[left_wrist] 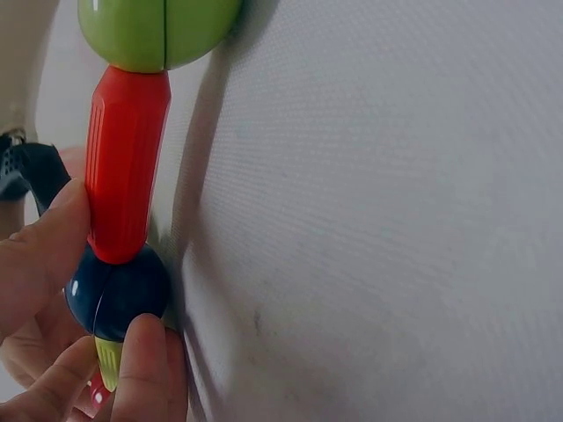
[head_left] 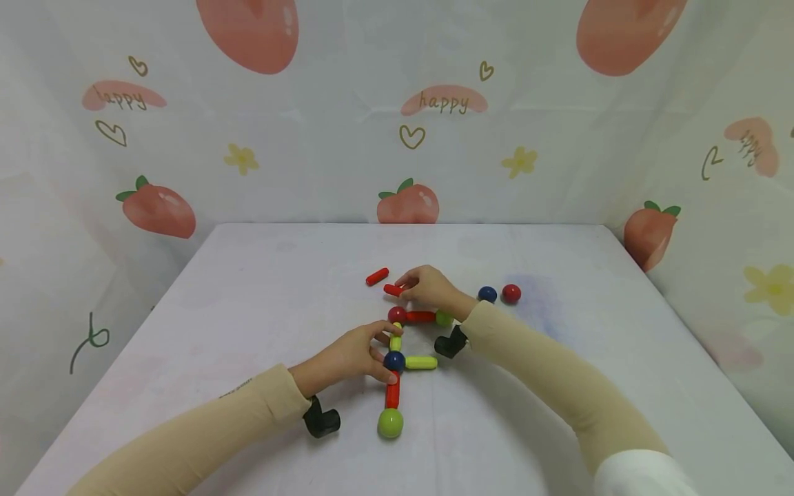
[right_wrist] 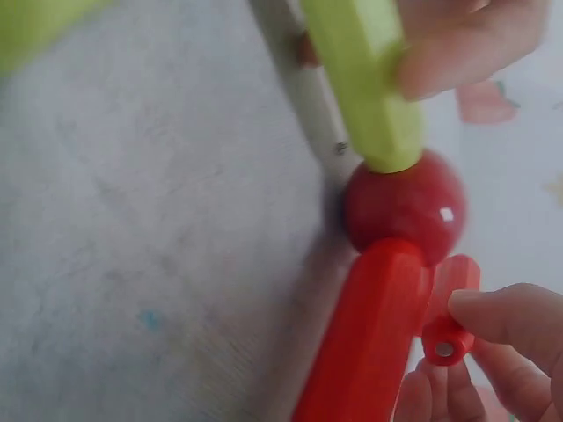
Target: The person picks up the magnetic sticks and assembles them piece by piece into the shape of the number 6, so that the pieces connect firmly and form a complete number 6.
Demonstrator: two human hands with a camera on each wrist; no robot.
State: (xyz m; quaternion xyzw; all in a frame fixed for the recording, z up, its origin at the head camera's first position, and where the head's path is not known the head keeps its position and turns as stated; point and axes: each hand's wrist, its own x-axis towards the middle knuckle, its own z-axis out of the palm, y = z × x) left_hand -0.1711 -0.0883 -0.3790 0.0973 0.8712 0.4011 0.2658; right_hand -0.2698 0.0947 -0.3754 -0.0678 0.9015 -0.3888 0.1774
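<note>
My left hand point(head_left: 350, 355) holds a chain of magnetic balls and rods around its blue ball point(head_left: 394, 361). The thumb lies along the red rod point(left_wrist: 129, 167) and the fingers are at the blue ball and the yellow-green rod point(right_wrist: 369, 88). A green ball point(head_left: 391, 423) ends the chain nearest me; a second yellow-green rod point(head_left: 422, 362) points right. Beyond, a red ball point(right_wrist: 406, 207) joins another red rod point(head_left: 422, 317) and a green ball point(head_left: 444, 318). My right hand point(head_left: 431, 288) pinches a loose red rod point(right_wrist: 449, 312), its silver end showing, behind the red ball.
Another loose red rod point(head_left: 377, 277) lies farther back, left of my right hand. A dark blue ball point(head_left: 487, 294) and a red ball point(head_left: 511, 293) sit right of that hand. Black wrist mounts point(head_left: 322, 419) hang under both sleeves. A printed curtain point(head_left: 322, 138) stands behind the table.
</note>
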